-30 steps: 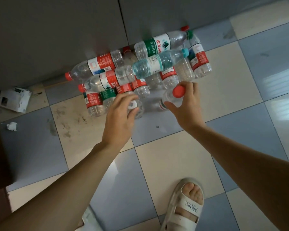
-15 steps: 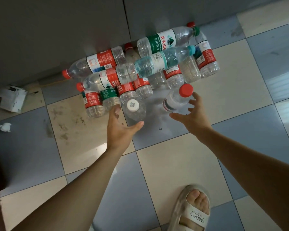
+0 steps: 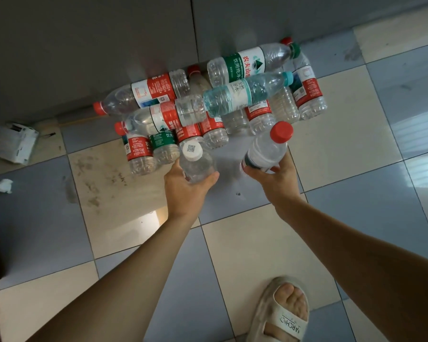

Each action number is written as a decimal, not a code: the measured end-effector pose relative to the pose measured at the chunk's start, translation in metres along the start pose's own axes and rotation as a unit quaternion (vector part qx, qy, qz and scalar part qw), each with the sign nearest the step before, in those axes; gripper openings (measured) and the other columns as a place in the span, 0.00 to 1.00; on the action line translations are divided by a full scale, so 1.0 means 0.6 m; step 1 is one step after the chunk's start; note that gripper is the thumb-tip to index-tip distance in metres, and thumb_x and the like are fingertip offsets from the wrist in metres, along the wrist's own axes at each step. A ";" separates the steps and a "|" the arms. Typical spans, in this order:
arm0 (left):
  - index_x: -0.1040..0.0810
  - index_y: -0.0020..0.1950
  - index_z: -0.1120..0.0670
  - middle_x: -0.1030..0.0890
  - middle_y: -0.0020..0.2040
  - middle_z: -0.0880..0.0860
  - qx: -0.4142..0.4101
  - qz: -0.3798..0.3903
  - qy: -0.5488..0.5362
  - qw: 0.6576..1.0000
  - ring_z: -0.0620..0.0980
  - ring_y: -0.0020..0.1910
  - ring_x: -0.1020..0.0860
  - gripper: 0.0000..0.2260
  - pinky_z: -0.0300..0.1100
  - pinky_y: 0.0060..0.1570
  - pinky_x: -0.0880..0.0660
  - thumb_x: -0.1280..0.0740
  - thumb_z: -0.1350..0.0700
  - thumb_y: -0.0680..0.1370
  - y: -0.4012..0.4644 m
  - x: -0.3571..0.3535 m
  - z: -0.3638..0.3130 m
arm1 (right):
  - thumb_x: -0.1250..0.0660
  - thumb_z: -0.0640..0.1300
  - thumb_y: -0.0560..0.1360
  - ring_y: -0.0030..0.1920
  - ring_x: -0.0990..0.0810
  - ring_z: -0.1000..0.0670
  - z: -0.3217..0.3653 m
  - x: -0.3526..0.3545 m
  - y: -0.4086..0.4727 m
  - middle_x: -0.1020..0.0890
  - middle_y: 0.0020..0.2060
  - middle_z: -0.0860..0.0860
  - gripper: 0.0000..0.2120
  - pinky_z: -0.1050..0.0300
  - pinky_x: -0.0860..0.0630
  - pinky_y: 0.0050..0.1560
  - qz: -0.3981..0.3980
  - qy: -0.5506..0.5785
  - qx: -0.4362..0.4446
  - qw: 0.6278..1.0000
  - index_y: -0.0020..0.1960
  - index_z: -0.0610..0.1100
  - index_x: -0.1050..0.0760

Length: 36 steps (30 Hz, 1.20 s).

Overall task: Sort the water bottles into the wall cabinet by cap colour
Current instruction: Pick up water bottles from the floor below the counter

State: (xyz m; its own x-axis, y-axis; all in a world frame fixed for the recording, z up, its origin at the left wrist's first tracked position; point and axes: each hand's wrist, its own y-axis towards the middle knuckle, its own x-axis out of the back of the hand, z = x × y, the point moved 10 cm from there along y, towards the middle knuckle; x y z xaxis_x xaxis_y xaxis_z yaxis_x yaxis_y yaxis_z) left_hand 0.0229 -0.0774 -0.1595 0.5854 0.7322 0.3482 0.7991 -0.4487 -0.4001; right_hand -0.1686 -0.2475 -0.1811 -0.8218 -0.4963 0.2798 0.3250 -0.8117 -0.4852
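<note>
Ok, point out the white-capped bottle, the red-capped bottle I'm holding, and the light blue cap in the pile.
white-capped bottle [image 3: 191, 151]: head view, on its white cap.
red-capped bottle [image 3: 266, 150]: head view, on its clear body.
light blue cap [image 3: 288, 77]: head view, on the cap's side.

Rear bottles half buried under pile; sandal cut off below.

Green-label bottle: "农夫山泉", "饮用纯净水". Sandal strap: "MARCHIO". White cap: QR code.

Clear white-capped bottle and red-capped bottle (both held) before the stacked pile.
</note>
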 end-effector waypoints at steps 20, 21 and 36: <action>0.19 0.55 0.46 0.15 0.45 0.37 -0.129 0.081 0.018 0.988 0.34 0.46 0.18 0.24 0.25 0.41 0.25 0.17 0.44 0.62 -0.192 0.409 -0.831 | 0.17 0.48 0.66 0.53 0.17 0.60 0.862 0.083 -0.409 0.16 0.52 0.60 0.30 0.67 0.20 0.46 0.124 -0.034 0.138 0.982 0.65 0.54 0.26; 0.19 0.53 0.46 0.16 0.45 0.36 -0.142 0.088 0.017 0.986 0.34 0.45 0.18 0.24 0.27 0.42 0.24 0.17 0.43 0.61 -0.211 0.438 -0.887 | 0.17 0.47 0.66 0.53 0.17 0.60 0.919 0.096 -0.439 0.16 0.53 0.60 0.31 0.67 0.20 0.47 0.119 -0.030 0.149 0.981 0.65 0.53 0.26; 0.15 0.52 0.48 0.13 0.46 0.43 -0.381 0.019 -0.034 0.924 0.44 0.46 0.15 0.18 0.42 0.49 0.19 0.17 0.47 0.65 -0.470 0.915 -1.571 | 0.21 0.57 0.62 0.52 0.15 0.53 1.616 0.112 -0.836 0.13 0.50 0.55 0.24 0.49 0.19 0.55 0.109 0.054 0.352 0.928 0.56 0.54 0.20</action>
State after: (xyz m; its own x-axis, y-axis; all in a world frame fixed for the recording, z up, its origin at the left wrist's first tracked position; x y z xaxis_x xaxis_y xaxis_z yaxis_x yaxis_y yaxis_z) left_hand 0.2479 -0.0323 0.9436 0.6266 0.7270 0.2809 0.6571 -0.6866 0.3112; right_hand 0.0671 -0.1720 0.8840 -0.7298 -0.6702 0.1352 0.6836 -0.7139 0.1516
